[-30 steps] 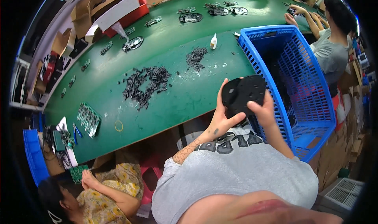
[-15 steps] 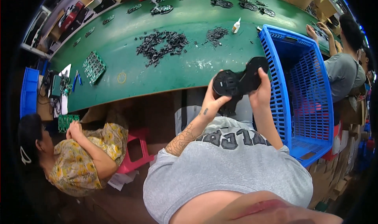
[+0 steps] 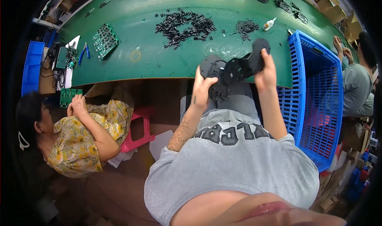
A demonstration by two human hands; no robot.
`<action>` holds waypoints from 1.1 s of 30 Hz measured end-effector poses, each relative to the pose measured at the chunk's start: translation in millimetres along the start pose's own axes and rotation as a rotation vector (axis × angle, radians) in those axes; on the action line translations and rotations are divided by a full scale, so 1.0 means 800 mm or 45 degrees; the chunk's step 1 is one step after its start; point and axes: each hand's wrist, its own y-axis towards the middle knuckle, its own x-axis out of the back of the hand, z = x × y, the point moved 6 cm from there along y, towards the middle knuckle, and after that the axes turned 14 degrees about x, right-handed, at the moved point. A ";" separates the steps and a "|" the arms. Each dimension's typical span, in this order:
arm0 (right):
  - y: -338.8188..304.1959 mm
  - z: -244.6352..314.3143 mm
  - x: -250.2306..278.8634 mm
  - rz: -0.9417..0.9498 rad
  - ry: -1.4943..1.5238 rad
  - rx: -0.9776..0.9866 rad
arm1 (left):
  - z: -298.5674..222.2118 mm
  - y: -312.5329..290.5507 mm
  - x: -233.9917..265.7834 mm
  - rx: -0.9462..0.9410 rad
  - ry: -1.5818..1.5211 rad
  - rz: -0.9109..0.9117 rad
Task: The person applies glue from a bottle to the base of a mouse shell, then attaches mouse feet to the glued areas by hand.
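Note:
Over the table's near edge, my two hands hold black moulded plastic shells that look like casing halves. My left hand (image 3: 201, 90) is closed round one black plastic shell (image 3: 211, 66), its rounded end up and ribbed inner details showing. In my right hand (image 3: 266, 73) is another black plastic shell (image 3: 260, 48), gripped at its rounded end with the thumb on the near face. The inner end of this second shell overlaps the first, and I cannot tell whether they are joined there.
On the green table (image 3: 159, 65) lie a pile of small black parts (image 3: 179, 29), smaller black bits (image 3: 246, 28), a glue bottle (image 3: 269, 24), circuit boards (image 3: 106, 41), pliers (image 3: 84, 53) and a yellow rubber band (image 3: 135, 55). A blue crate (image 3: 296, 63) stands right. Co-workers sit on both sides.
The shells have tilted and spread apart, so more of the middle part between my hands shows. My right hand has risen a little, and the whole view has shifted.

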 end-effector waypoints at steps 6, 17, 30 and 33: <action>0.060 0.005 0.007 0.168 -0.248 0.269 | -0.052 0.033 0.021 -0.190 0.382 -0.186; 0.029 0.102 0.041 0.440 -0.832 0.968 | -0.094 0.074 -0.011 -0.562 0.818 -0.401; 0.007 0.095 0.017 0.741 -1.657 0.884 | -0.115 -0.002 -0.003 -0.528 2.668 0.142; 0.004 0.062 -0.025 0.958 -1.782 0.797 | -0.119 0.005 -0.004 -0.496 2.792 0.080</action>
